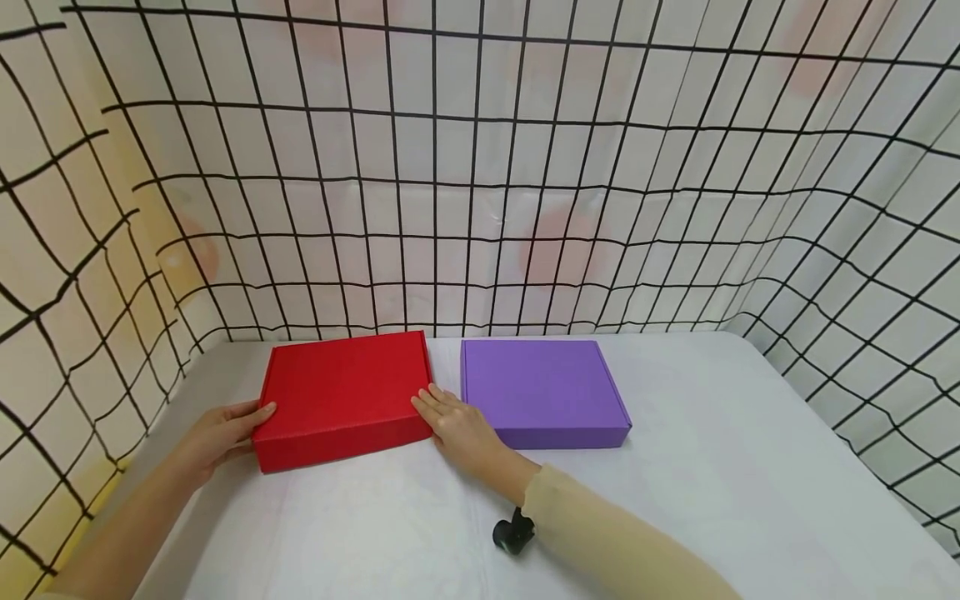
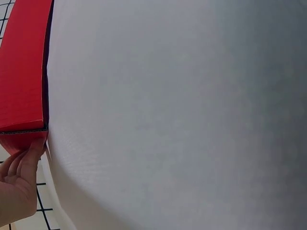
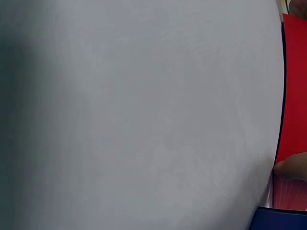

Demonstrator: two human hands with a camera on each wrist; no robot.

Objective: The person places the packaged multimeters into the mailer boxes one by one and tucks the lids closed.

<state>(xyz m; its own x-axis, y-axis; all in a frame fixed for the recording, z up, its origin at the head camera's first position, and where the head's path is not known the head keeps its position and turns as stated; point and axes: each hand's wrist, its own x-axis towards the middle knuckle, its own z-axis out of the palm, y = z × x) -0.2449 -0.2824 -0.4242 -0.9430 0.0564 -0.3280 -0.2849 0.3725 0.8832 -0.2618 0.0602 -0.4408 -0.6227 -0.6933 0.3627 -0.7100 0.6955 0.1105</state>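
A closed red cardboard box (image 1: 345, 387) lies slightly askew on the white surface, left of a purple box (image 1: 540, 387). My left hand (image 1: 217, 437) grips its left end, thumb over the top edge and the other fingers against the side. In the left wrist view, those fingers (image 2: 26, 165) press on the red end below the corner. At the opposite end, my right hand (image 1: 459, 427) holds the front right corner, fingertips over the top edge. The right wrist view shows a right-hand digit (image 3: 293, 166) against the red front face, near the dark blue-looking corner of the purple box.
Black wire grid panels (image 1: 472, 183) stand behind and on both sides, with pale sheeting behind them. White cloth (image 1: 750, 467) covers the table. A small black device (image 1: 513, 532) hangs at my right wrist, under the beige sleeve (image 1: 607, 533). A narrow gap separates the boxes at the back.
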